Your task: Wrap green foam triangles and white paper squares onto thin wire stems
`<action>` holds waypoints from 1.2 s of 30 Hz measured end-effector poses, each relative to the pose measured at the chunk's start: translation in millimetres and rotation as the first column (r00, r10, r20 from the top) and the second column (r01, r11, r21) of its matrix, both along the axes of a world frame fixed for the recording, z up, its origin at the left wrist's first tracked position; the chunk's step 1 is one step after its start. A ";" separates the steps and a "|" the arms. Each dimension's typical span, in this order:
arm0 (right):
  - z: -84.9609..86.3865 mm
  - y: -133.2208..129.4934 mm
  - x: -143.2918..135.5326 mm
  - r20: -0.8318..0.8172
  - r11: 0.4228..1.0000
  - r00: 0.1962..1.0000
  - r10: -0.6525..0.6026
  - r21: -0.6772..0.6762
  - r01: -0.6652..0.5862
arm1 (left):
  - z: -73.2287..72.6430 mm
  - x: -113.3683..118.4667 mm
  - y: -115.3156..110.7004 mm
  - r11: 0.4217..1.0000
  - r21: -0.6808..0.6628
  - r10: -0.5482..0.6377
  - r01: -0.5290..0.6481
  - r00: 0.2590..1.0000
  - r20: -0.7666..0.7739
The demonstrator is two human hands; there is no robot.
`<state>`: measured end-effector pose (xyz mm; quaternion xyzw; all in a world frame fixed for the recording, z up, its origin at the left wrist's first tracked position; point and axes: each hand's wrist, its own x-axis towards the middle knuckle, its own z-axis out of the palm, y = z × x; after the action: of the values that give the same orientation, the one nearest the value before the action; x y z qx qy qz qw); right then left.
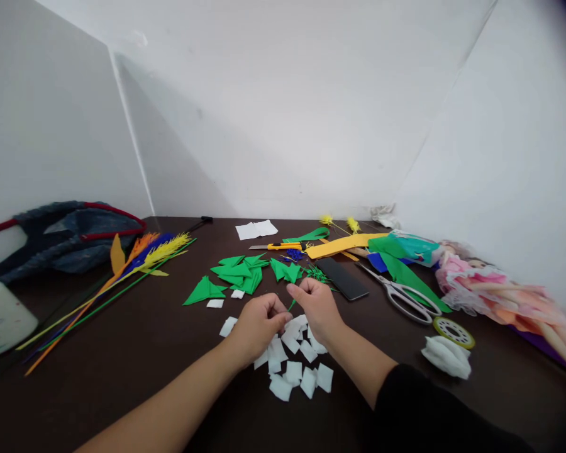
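Observation:
Between my two hands runs a short, thin green strip (292, 305). The thumb and fingers of my right hand (319, 311) pinch its upper end. At its lower end, the fingertips of my left hand (259, 324) are pressed together on it. Small white cloth-like squares (293, 371) lie scattered beneath and in front of both hands. Just beyond are folded green triangles (238, 274) in a loose pile. A bundle of short green strips (317, 273) sits behind my right hand, beside a flat black slab (343, 278).
A yellow utility knife (285, 246) with its blade out lies at the back. To the right are scissors (403, 296), a tape roll (453, 332), a white wad (447, 357) and dolls (495, 283). Long colourful stems (122, 277) and a dark fabric bag (70, 239) occupy the left.

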<state>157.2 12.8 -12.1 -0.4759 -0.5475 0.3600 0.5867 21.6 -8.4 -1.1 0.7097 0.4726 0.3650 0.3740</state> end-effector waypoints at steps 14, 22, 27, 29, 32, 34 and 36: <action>1.2 1.1 -1.1 0.091 0.997 0.993 -0.069 0.027 0.066 | -1.6 -2.1 -3.4 0.971 0.154 0.223 -0.182 0.922 -0.317; 4.8 1.0 0.8 0.026 0.999 1.000 0.017 0.033 -0.017 | 7.8 -18.4 2.5 0.997 0.040 0.073 -0.072 0.997 -0.015; 1.9 -2.7 -10.6 0.031 0.998 0.998 0.060 0.018 -0.061 | 3.9 -13.0 2.5 0.998 -0.060 0.010 -0.002 0.991 0.132; 0.1 -2.8 -12.8 -0.018 0.993 0.993 0.119 0.006 -0.119 | 2.0 -12.2 2.0 0.999 -0.047 0.021 -0.015 0.991 0.134; -1.6 -2.0 -12.9 -0.191 0.954 0.939 0.286 -0.034 -0.297 | 2.4 -13.7 1.4 0.997 -0.067 0.046 -0.035 0.984 0.171; -2.1 -1.1 -12.0 -0.286 0.913 0.880 0.380 -0.038 -0.407 | 4.2 -14.9 0.9 0.996 -0.083 0.055 -0.039 0.978 0.199; -2.7 0.1 -11.3 -0.300 0.896 0.858 0.416 -0.024 -0.443 | 5.8 -15.5 0.3 0.995 -0.094 0.053 -0.032 0.973 0.225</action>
<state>145.9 12.9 -14.8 -0.3109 -0.5314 0.5718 0.5422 6.1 -8.1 4.7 0.6355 0.4577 0.4300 0.4492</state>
